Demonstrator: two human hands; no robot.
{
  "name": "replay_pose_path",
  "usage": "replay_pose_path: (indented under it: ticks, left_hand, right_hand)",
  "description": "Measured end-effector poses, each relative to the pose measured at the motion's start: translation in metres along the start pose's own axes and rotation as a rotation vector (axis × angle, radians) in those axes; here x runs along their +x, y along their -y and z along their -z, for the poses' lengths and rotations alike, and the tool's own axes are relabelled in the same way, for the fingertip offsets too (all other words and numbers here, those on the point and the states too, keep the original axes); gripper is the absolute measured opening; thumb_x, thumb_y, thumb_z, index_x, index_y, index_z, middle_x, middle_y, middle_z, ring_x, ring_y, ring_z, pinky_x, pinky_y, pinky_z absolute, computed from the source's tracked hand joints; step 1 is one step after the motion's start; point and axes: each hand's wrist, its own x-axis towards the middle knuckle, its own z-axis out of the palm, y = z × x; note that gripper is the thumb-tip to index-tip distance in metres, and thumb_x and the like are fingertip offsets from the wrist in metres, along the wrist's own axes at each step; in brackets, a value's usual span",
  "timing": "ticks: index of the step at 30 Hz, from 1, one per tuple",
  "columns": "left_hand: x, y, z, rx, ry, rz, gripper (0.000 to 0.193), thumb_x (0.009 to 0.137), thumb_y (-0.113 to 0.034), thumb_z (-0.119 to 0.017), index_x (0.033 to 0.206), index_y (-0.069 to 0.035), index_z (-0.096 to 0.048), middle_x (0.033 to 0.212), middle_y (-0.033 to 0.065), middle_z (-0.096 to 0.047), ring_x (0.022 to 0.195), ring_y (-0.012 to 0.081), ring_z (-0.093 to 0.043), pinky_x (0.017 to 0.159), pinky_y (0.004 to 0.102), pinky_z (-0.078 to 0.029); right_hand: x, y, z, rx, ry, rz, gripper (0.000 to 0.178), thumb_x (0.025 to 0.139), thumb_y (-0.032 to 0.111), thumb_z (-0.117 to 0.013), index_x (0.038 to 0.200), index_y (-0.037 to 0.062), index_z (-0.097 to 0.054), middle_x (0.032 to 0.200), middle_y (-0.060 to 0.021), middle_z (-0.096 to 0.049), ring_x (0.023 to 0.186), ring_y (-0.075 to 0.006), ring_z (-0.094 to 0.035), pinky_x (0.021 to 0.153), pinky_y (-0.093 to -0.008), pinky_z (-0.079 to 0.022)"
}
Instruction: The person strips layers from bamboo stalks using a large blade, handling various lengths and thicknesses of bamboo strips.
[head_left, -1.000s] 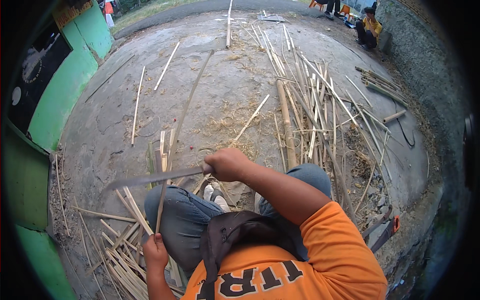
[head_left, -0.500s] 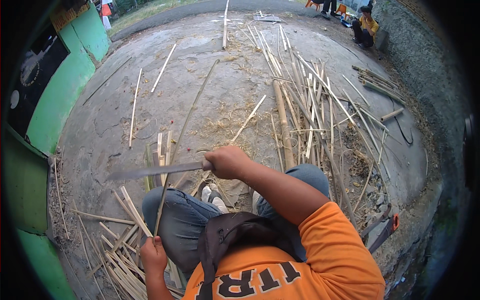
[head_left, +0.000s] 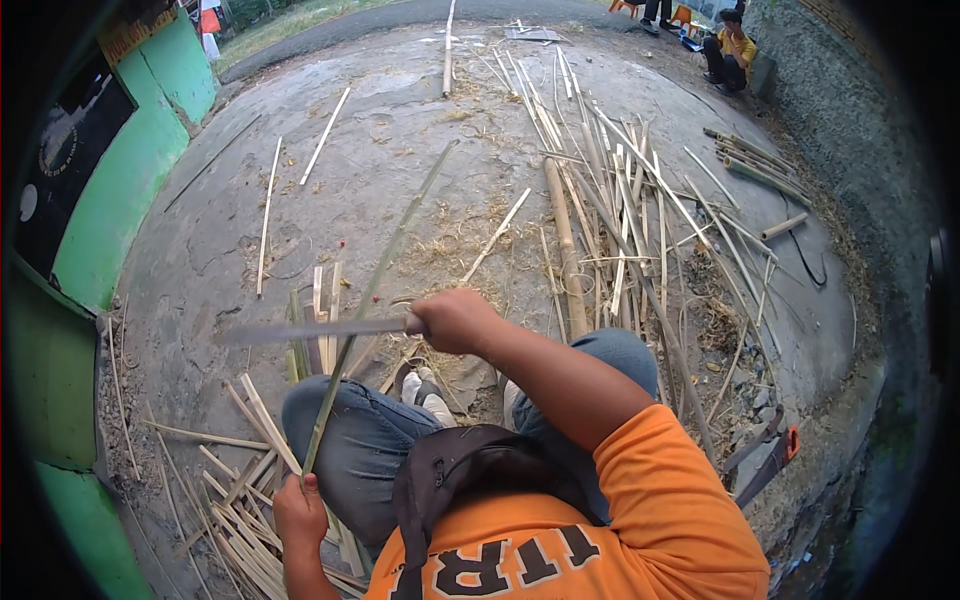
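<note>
My right hand [head_left: 460, 321] is closed round the handle of a long-bladed machete [head_left: 325, 330]. Its blade points left and blurs toward the tip. Behind or against the blade runs a long green bamboo strip [head_left: 383, 258], slanting from my left side up and away to the right. I cannot tell whether blade and strip touch. At the strip's near end my left hand [head_left: 301, 508] grips it beside my left knee, thumb on top. Pale split bamboo strips [head_left: 245, 540] lie piled next to that hand. Several short upright bamboo pieces [head_left: 322, 300] stand beyond my left knee.
Long bamboo strips and poles [head_left: 610, 200] lie heaped ahead to the right, with shavings [head_left: 455, 240] nearby. A saw [head_left: 770, 462] with an orange handle lies at my right. Bamboo tubes [head_left: 755, 165] rest near the wall. A person [head_left: 731, 55] sits far right.
The green strip has turned in my left hand, showing a broader green face, and its far end has shifted right and nearer. The machete stays across it, slightly more level.
</note>
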Motion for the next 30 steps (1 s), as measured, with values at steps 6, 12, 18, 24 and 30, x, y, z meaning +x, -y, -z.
replay_pose_path:
  ticks: [6,12,18,24,30]
  left_hand:
    - [0.005,-0.004,0.009,0.046,0.006,-0.013,0.065,0.109,-0.056,-0.043,0.084,0.002,-0.058,0.072,0.0299,-0.061,0.076,0.0564,-0.06,0.067,0.0619,-0.044]
    - [0.006,0.013,-0.001,-0.056,0.017,-0.047,0.066,0.11,-0.055,-0.042,0.082,0.003,-0.057,0.071,0.029,-0.059,0.074,0.0563,-0.059,0.065,0.0592,-0.043]
    - [0.008,0.01,-0.003,-0.227,0.036,-0.012,0.069,0.111,-0.056,-0.041,0.084,0.005,-0.059,0.069,0.0272,-0.058,0.07,0.053,-0.059,0.062,0.0536,-0.043]
    - [0.01,0.009,0.0,-0.266,0.074,0.019,0.07,0.111,-0.056,-0.041,0.083,0.005,-0.06,0.068,0.0266,-0.058,0.069,0.052,-0.06,0.062,0.053,-0.043]
    - [0.004,0.008,-0.007,-0.153,-0.022,-0.035,0.067,0.111,-0.055,-0.042,0.082,0.004,-0.059,0.069,0.0275,-0.06,0.071,0.0536,-0.061,0.062,0.0554,-0.043]
  right_hand:
    - [-0.001,-0.017,-0.003,0.163,-0.091,-0.166,0.019,0.093,0.03,-0.066,0.096,0.0119,-0.074,0.094,-0.019,-0.075,0.091,-0.0403,-0.073,0.079,-0.0528,-0.057]
    - [-0.009,0.017,-0.012,0.064,-0.004,0.12,0.012,0.087,0.023,-0.067,0.093,0.0139,-0.07,0.087,-0.0142,-0.074,0.087,-0.0373,-0.074,0.074,-0.0513,-0.057]
    - [0.001,-0.016,-0.005,0.135,-0.203,-0.122,0.013,0.09,0.026,-0.067,0.091,0.0132,-0.069,0.087,-0.0168,-0.074,0.086,-0.04,-0.073,0.074,-0.0532,-0.057]
    - [-0.011,0.017,-0.015,0.154,-0.05,-0.019,0.019,0.094,0.029,-0.067,0.097,0.0102,-0.07,0.088,-0.0179,-0.074,0.088,-0.0405,-0.073,0.076,-0.0534,-0.057]
    - [-0.003,0.018,0.014,0.031,0.02,0.011,0.015,0.091,0.026,-0.068,0.095,0.0117,-0.073,0.09,-0.0168,-0.074,0.088,-0.0405,-0.073,0.076,-0.0518,-0.057]
